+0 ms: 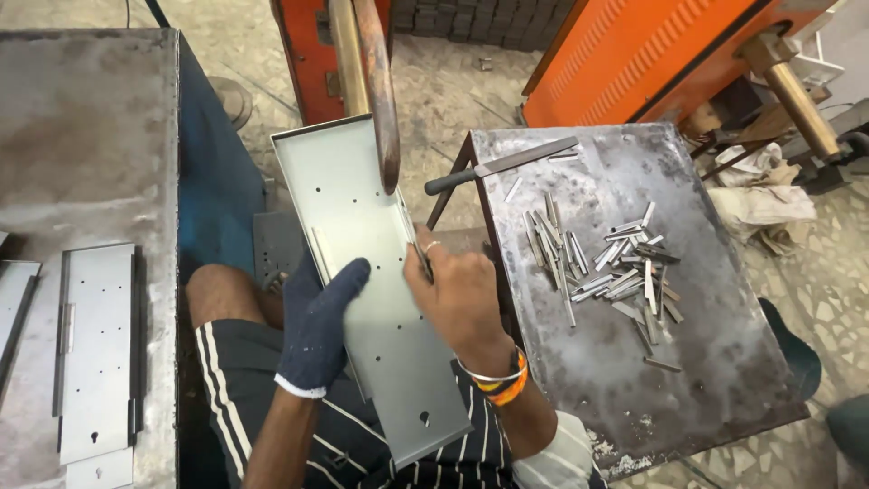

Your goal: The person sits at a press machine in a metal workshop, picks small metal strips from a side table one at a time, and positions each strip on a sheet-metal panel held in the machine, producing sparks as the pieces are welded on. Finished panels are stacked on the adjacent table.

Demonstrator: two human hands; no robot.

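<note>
A long grey sheet-metal panel (358, 217) with punched holes and folded edges lies across my lap, its far end under the curved arm of an orange machine (380, 91). My left hand (319, 321), in a dark blue glove, rests flat on the panel's left side. My right hand (457, 294), bare with a ring and orange bangles, pinches a small metal strip (418, 252) against the panel's right edge.
A metal table (715, 380) at the right holds a pile of small metal strips (606, 267) and a long file (502, 166). Finished panels (95, 353) lie on a steel table at the left. Orange machines (634, 54) stand behind. Rags lie on the floor at right.
</note>
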